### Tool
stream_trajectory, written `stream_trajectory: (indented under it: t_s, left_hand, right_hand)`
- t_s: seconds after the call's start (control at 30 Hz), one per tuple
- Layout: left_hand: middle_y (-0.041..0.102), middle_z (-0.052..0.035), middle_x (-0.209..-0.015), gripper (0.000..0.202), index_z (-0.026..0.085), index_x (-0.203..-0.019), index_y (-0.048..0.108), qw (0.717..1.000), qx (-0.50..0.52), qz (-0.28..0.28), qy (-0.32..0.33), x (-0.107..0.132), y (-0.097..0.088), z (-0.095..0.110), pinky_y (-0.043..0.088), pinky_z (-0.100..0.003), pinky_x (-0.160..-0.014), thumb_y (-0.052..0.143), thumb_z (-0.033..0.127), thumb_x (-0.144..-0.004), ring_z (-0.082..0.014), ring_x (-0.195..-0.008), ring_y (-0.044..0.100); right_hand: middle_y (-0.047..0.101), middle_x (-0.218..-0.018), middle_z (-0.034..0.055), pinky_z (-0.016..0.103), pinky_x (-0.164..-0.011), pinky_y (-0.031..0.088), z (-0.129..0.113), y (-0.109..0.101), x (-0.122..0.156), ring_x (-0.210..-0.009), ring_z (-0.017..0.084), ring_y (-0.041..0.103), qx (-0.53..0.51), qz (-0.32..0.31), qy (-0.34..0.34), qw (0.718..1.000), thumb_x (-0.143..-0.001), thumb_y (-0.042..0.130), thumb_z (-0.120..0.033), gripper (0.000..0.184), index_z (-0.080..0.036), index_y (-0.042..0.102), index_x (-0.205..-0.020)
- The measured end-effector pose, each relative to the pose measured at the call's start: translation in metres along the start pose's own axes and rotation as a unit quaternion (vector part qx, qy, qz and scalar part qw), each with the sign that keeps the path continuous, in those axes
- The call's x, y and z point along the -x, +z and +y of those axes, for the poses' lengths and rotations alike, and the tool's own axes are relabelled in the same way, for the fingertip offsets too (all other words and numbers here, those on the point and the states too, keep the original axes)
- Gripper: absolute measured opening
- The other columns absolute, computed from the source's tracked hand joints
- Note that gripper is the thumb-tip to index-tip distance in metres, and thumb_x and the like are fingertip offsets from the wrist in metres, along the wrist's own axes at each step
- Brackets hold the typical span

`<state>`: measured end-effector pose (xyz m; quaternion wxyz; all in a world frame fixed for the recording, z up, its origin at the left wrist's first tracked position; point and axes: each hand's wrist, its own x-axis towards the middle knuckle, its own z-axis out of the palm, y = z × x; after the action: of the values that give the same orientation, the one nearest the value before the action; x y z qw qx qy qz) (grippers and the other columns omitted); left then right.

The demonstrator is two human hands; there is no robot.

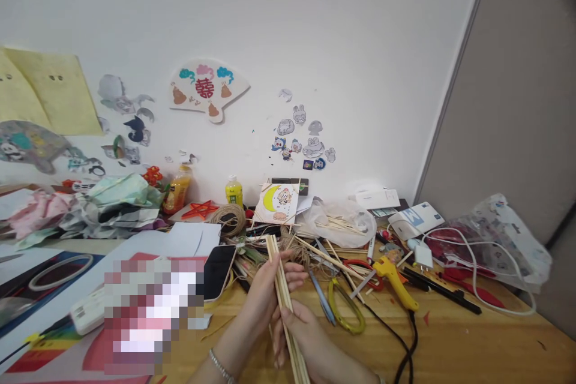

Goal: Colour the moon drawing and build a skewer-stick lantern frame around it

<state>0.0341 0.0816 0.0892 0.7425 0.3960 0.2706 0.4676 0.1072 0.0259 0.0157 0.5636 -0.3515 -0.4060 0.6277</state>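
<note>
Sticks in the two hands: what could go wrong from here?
The sticks show no tie on their visible part, so they might splay if the left hand or right hand loosens.
The glue gun trails a cord near the right hand's forearm; a snag could drag it.
The phone lies beside the left hand and might get bumped.

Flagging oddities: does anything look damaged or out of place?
Yes: a pixelated patch at left hides whatever lies there. Crumpled paper lies heaped beyond it, unlike the flat sheet nearby. No break shows in the held sticks.
</note>
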Motion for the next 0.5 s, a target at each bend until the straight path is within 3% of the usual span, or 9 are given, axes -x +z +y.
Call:
stream_trajectory:
  t_s: [0.1, 0.2, 0.37, 0.5]
  left_hand:
    - [0.073, -0.0070, -0.066, 0.028, 0.013, -0.090, 0.060, 0.999, -0.048, 0.015, -0.015, -0.001, -0.009, -0.018, 0.055, -0.024, -0.062, 0.068, 0.038, -0.079, -0.0171, -0.060, 0.070]
    - [0.072, -0.0051, -0.063, 0.029, 0.015, -0.083, 0.059, 0.998, -0.056, 0.009, -0.024, -0.003, -0.014, -0.023, 0.054, -0.022, -0.058, 0.072, 0.039, -0.075, -0.0161, -0.058, 0.069]
    - [0.074, -0.0075, -0.071, 0.013, 0.014, -0.088, 0.057, 0.998, -0.043, 0.026, -0.028, -0.001, -0.013, -0.013, 0.055, -0.024, -0.061, 0.058, 0.027, -0.087, -0.0158, -0.061, 0.070]
    - [0.074, -0.0078, -0.069, 0.013, 0.013, -0.090, 0.055, 0.998, -0.045, 0.038, -0.031, 0.003, -0.012, -0.007, 0.056, -0.025, -0.062, 0.046, 0.022, -0.094, -0.0157, -0.061, 0.070]
  right_hand:
    - [0.061, -0.051, -0.0009, 0.021, -0.039, 0.040, 0.003, -0.001, -0.003, -0.034, 0.009, 0.048, -0.006, 0.015, 0.016, 1.000, -0.063, 0.062, -0.075, 0.063, -0.016, 0.051, -0.083]
    - [0.060, -0.050, -0.0008, 0.022, -0.039, 0.039, 0.005, -0.005, -0.007, -0.034, 0.010, 0.049, 0.028, 0.011, 0.030, 0.999, -0.060, 0.059, -0.080, 0.067, -0.017, 0.050, -0.082]
    - [0.056, -0.048, -0.0044, 0.024, -0.043, 0.041, -0.002, -0.012, -0.008, -0.039, 0.011, 0.051, 0.138, -0.007, 0.036, 0.990, -0.057, 0.055, -0.083, 0.070, -0.018, 0.050, -0.083]
    - [0.055, -0.048, -0.0048, 0.025, -0.045, 0.042, -0.007, -0.015, -0.006, -0.041, 0.012, 0.051, 0.157, -0.004, 0.050, 0.986, -0.059, 0.055, -0.082, 0.067, -0.019, 0.047, -0.081]
